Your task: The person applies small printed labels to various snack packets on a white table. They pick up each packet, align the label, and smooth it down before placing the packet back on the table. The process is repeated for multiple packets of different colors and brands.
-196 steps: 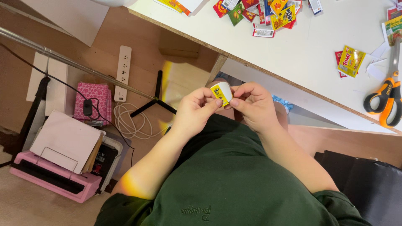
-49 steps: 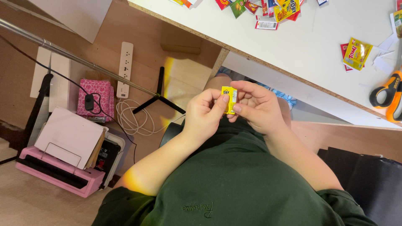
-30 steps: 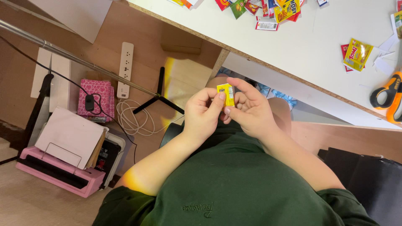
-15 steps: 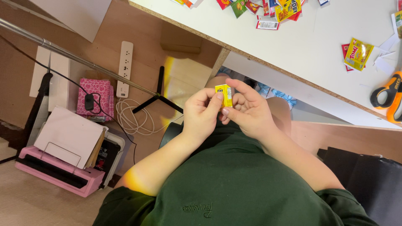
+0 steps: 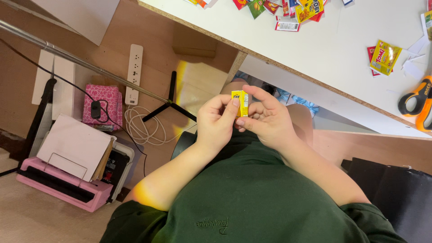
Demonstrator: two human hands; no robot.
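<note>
Small yellow box pinched between both hands above the lap

Held upright at chest height, just below the counter [image 5: 351, 67] edge: a tiny yellow box [image 5: 240, 103], roughly at 12 o'clock from the green shirt. Left hand [image 5: 217, 122] closed on it, thumb and forefinger gripping its left face and top. Right hand [image 5: 266, 120] closed on it too, forefinger arched over the top, thumb under the lower edge. Best done slowly: steady grip with one hand, light fingertip pressure with the other, edges kept square, no squeezing of the thin walls.

From left to right: pink machine [image 5: 63, 186] on the floor at 8 o'clock, carrying a white sheet [image 5: 74, 146]; pink patterned pouch [image 5: 101, 102] at 9 o'clock; white power strip [image 5: 134, 74] at 10 o'clock; heap of small red, yellow and green wrappers [image 5: 288, 8] on the counter at 12 o'clock; single yellow-and-red packet [image 5: 384, 56] at 2 o'clock; orange-handled scissors [image 5: 419, 101] at 3 o'clock.
</note>
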